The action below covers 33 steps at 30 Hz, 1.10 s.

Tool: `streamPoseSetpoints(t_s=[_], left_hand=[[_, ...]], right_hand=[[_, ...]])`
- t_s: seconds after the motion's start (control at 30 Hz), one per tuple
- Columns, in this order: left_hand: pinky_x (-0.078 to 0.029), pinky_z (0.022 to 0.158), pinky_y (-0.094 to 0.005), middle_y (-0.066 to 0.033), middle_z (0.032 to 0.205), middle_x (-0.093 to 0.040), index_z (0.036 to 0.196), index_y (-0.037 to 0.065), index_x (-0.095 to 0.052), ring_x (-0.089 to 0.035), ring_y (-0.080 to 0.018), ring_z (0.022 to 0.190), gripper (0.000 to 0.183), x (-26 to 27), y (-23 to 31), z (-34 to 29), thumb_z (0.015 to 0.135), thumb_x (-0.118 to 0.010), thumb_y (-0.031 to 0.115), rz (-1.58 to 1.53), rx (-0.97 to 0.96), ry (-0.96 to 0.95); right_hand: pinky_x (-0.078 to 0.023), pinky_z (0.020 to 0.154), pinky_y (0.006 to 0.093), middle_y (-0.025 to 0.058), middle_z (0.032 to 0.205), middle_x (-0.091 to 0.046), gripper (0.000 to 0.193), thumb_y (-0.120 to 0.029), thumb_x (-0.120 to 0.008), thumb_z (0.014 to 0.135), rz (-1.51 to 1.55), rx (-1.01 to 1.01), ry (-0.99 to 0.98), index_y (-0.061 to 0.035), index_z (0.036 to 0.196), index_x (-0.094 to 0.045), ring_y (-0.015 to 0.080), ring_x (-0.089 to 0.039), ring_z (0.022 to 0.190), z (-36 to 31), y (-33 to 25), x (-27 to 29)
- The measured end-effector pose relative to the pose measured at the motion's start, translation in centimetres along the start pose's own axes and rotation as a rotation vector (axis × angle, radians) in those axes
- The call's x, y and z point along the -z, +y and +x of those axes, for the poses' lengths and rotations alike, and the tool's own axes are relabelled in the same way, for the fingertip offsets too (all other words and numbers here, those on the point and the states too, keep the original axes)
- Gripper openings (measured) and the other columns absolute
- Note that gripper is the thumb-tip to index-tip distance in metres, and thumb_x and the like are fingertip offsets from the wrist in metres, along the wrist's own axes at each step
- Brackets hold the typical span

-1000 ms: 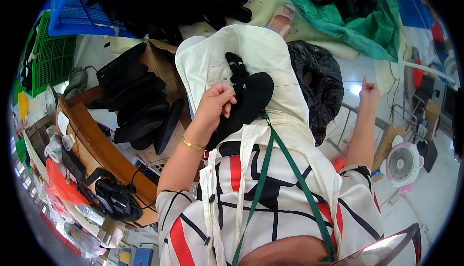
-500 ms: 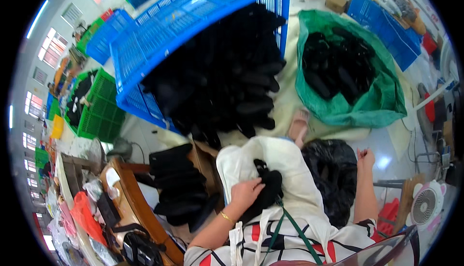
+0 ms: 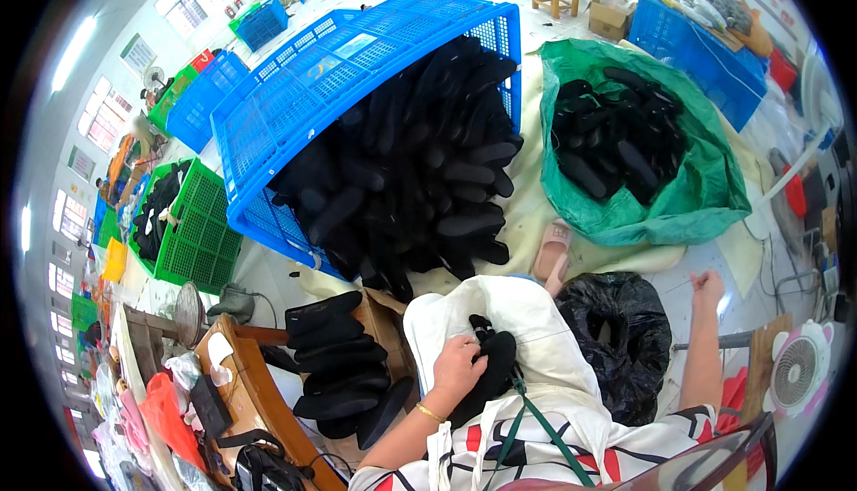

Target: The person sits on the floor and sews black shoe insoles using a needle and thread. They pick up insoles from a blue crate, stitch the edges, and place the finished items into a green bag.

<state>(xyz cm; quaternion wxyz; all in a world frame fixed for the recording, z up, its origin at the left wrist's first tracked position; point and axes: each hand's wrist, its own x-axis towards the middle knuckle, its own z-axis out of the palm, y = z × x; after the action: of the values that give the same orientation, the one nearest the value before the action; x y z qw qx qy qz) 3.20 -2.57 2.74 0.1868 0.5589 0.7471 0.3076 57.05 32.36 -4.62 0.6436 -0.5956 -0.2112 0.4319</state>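
A black cloth shoe (image 3: 486,368) lies sole up across the white apron (image 3: 538,326) on my lap. My left hand (image 3: 460,368) is closed on its left side, the fingertips curled over the edge. Small black straps or loops stick out at the shoe's far end. My right hand (image 3: 708,287) is raised well out to the right, its fingers pinched together. Whatever is between them is too fine to make out. A green cord (image 3: 544,427) hangs down my front to the shoe.
A tipped blue crate (image 3: 303,103) spills black shoes ahead. A green sack (image 3: 705,192) holds more. Black shoes are stacked (image 3: 335,357) left of my lap, near a wooden table (image 3: 259,393). A black plastic bag (image 3: 656,312) and a fan (image 3: 794,370) are on the right.
The view has tilted up a little, so the scene sits lower in the picture. My left hand keeps its hold on the shoe; my right hand stays out to the right.
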Motion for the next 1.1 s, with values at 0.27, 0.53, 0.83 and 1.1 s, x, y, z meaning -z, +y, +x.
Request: streamPoseSetpoints(t_s=[0.27,0.53,0.83,1.1], left_hand=[[-0.050,0.077,-0.0415,-0.0120,0.090,-0.063,0.079,0.002,-0.066,-0.060,-0.0329,0.088,0.019,-0.7,-0.1,0.3,0.079,-0.071,0.021,-0.012,0.041,-0.075],[-0.048,0.074,-0.0437,-0.0163,0.085,-0.062,0.080,0.001,-0.063,-0.059,-0.0358,0.086,0.026,-1.4,-1.7,0.6,0.085,-0.069,0.026,-0.045,0.137,-0.106],[-0.050,0.068,-0.0446,-0.0168,0.075,-0.064,0.073,0.002,-0.067,-0.063,-0.0352,0.074,0.035,1.6,2.9,0.5,0.085,-0.069,0.035,0.026,0.160,0.002],[-0.048,0.053,-0.0384,-0.0128,0.068,-0.066,0.075,0.002,-0.069,-0.062,-0.0240,0.056,0.029,-3.6,-0.7,-0.5,0.084,-0.069,0.029,-0.502,0.434,-0.242]], right_hand=[[-0.053,0.060,0.0315,0.0054,0.070,-0.052,0.025,-0.002,-0.050,0.090,-0.302,0.317,-0.002,-0.0037,0.115,-0.048,0.0127,-0.051,0.059,-3.9,-1.1,0.3],[-0.052,0.069,0.0347,0.0086,0.085,-0.061,0.018,-0.009,-0.063,0.084,-0.747,0.573,-1.268,-0.0051,0.101,-0.067,0.0215,-0.062,0.077,-30.2,5.3,-13.5],[-0.051,0.067,0.0416,0.0106,0.078,-0.061,0.016,-0.023,-0.066,0.084,-0.956,0.805,-1.618,-0.0079,0.082,-0.063,0.0312,-0.063,0.076,-35.9,5.1,-15.2],[-0.050,0.062,0.0417,0.0107,0.076,-0.057,0.014,-0.019,-0.063,0.087,-0.634,0.723,-1.731,-0.0083,0.080,-0.059,0.0314,-0.060,0.071,-40.5,4.3,-14.4]])
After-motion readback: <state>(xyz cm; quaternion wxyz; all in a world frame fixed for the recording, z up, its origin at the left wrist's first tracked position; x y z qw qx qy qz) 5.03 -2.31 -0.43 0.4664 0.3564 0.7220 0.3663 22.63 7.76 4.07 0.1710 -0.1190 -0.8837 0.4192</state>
